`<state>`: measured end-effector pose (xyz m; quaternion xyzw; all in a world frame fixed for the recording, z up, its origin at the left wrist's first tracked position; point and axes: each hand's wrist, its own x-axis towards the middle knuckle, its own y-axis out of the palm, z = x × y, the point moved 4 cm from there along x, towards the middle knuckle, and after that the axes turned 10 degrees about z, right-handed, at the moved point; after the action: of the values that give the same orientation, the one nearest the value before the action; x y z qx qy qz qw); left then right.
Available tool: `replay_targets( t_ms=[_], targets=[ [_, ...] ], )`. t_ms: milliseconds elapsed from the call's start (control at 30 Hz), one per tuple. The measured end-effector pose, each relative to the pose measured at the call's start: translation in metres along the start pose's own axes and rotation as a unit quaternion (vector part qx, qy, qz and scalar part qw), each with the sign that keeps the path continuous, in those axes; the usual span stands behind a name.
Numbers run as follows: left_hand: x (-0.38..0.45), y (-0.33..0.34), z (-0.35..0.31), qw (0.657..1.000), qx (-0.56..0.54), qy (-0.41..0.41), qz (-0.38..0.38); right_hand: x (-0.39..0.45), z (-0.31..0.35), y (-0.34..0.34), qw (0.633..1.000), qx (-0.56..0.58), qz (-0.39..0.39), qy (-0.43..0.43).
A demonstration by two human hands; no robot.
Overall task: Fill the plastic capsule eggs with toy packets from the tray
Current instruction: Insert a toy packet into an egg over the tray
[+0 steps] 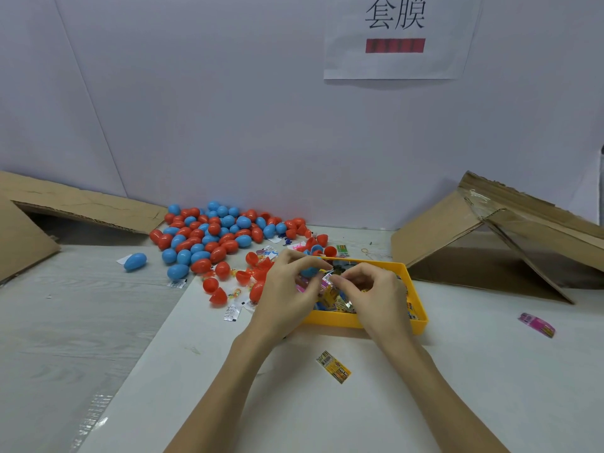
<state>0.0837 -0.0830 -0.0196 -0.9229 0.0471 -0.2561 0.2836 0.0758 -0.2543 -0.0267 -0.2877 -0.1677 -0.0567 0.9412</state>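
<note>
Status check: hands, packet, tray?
Left hand and right hand both pinch one toy packet over the yellow tray. Blue egg half behind left fingers. Nothing blocking.

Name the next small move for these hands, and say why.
Probably press the toy packet down into the blue egg half. Both hands meet over the yellow tray: the left hand seems to hold the blue half, the right hand pinches the packet at its mouth. How far in it sits is hidden.

white paper sign (400, 37) on wall, printed "套膜", red bar beneath
</note>
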Motion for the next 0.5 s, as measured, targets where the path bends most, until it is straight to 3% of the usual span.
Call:
replay_targets(
  t_ms=[133, 500],
  targets=[
    [-0.0006, 0.0033, -0.0003, 0.999, 0.027, -0.004, 0.029, 0.0012, -0.0001, -0.0035, 0.998, 0.067, -0.013, 0.005],
    [-0.0002, 0.0007, -0.0043, 0.995, -0.081, -0.063, -0.004, 0.0021, 0.0072, -0.0047, 0.991, 0.128, 0.031, 0.009]
  ],
)
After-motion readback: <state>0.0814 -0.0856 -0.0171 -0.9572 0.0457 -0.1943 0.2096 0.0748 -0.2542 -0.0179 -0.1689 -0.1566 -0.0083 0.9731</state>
